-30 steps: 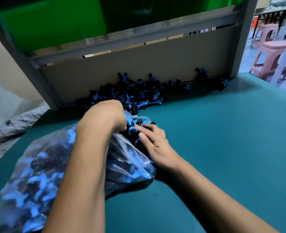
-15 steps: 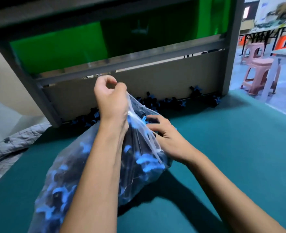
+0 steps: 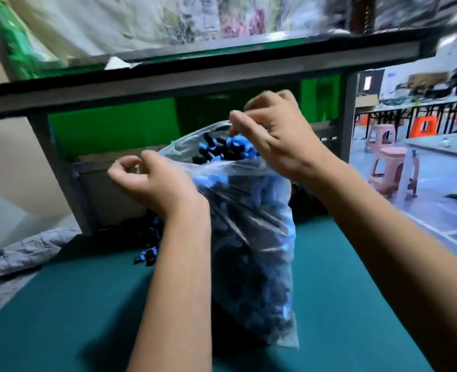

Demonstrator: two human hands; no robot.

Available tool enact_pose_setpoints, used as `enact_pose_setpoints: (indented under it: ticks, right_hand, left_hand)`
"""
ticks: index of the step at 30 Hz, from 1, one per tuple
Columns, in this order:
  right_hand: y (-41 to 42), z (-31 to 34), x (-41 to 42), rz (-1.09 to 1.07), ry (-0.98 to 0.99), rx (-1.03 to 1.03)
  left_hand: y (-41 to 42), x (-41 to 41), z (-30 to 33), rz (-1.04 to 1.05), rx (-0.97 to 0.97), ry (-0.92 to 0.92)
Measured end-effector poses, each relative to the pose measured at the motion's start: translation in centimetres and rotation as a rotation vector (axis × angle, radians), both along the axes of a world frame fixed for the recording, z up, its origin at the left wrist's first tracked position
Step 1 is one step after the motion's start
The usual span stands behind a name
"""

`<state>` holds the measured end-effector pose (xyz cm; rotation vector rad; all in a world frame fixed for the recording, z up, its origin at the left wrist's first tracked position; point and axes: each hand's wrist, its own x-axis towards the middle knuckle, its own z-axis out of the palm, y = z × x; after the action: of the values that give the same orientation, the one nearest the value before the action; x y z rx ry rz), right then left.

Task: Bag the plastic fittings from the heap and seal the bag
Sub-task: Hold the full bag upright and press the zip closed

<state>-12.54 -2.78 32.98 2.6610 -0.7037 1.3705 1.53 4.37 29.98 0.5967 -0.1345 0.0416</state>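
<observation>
Both hands pinch the mouth of the clear plastic bag [image 3: 251, 237], upright on the green table [image 3: 61, 318]: left hand [image 3: 155, 181], right hand [image 3: 278, 135]. Black-and-blue plastic fittings [image 3: 222, 149] fill it.

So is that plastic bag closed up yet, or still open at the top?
Still open. The bag stands upright, its mouth gaping with fittings showing, while the left hand and right hand pinch its rim.

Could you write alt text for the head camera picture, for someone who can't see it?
Two bare hands hold a clear plastic bag upright by its open mouth on a green table: the left hand and right hand each pinch the rim. The bag is full of black-and-blue plastic fittings; loose fittings lie behind it.
</observation>
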Motion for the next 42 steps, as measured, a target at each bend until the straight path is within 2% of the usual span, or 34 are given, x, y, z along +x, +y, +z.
enact_pose_setpoints:
  ticks: [3, 5, 8, 12, 14, 16, 17, 19, 20, 23, 25, 27, 29, 33, 36, 39, 42]
  right_hand:
    - [1.6, -4.6, -1.4, -0.161, 0.098, 0.152]
    - [1.8, -6.1, -2.2, -0.159, 0.093, 0.202]
    - [1.7, -6.6, -3.0, -0.042, -0.063, 0.175]
    - [1.1, -4.7, -4.1, 0.107, -0.302, 0.112]
    - [0.5, -3.7, -4.8, 0.177, -0.417, 0.182]
    - [-0.1, -3.7, -5.4, 0.31, -0.509, 0.344]
    - [-0.2, -3.9, -5.5, 0.381, -0.552, 0.426]
    - [-0.3, -4.5, -5.5, 0.455, -0.632, 0.549]
    - [-0.3, -4.8, -5.5, 0.46, -0.663, 0.585]
    - [-0.8, -5.9, -4.8, 0.462, -0.723, 0.645]
    - [-1.0, -6.2, -4.4, 0.47, -0.775, 0.653]
    - [-1.1, -6.2, -4.4, 0.547, -0.855, 0.644]
    - [-1.5, -6.0, -4.6, 0.606, -0.893, 0.619]
    - [-3.3, -4.8, -4.7, 0.448, -0.997, 0.589]
    - [-4.4, -3.0, -5.5, 0.434, -1.052, 0.58]
    - [-5.7, -2.5, -7.0, 0.54, -1.061, 0.575]
    - [-6.5, -4.3, -8.0, 0.465, -1.004, 0.81]
  left_hand:
    - [0.3, -0.6, -0.9, 0.029, 0.065, -0.079]
    - [0.7, -0.4, -0.7, 0.009, 0.116, -0.096]
    - [1.4, 0.5, -0.7, 0.028, 0.279, -0.104]
    - [2.1, 3.3, -0.9, -0.147, 0.384, -0.409]
    - [2.1, 5.6, -1.0, -0.016, 0.564, -0.522]
    - [1.7, 8.4, -1.3, 0.171, 0.74, -0.556]
    - [1.4, 9.6, -1.5, 0.179, 0.853, -0.597]
    - [0.3, 11.4, -1.6, 0.057, 1.086, -0.82]
    - [-0.4, 11.9, -1.4, -0.042, 1.139, -0.955]
    - [-3.4, 12.5, -0.2, -0.245, 1.2, -1.357]
    - [-5.7, 12.3, 0.8, -0.29, 1.247, -1.502]
    - [-7.3, 12.4, 1.5, -0.304, 1.283, -1.483]
    - [-7.9, 12.9, 1.8, -0.212, 1.289, -1.437]
    - [-7.0, 13.5, 2.6, 0.069, 1.078, -1.282]
    - [-4.5, 13.9, 3.9, 0.112, 0.95, -1.24]
    - [-1.5, 14.5, 4.8, 0.008, 0.843, -1.273]
    - [0.6, 14.5, 4.3, -0.302, 0.89, -1.274]
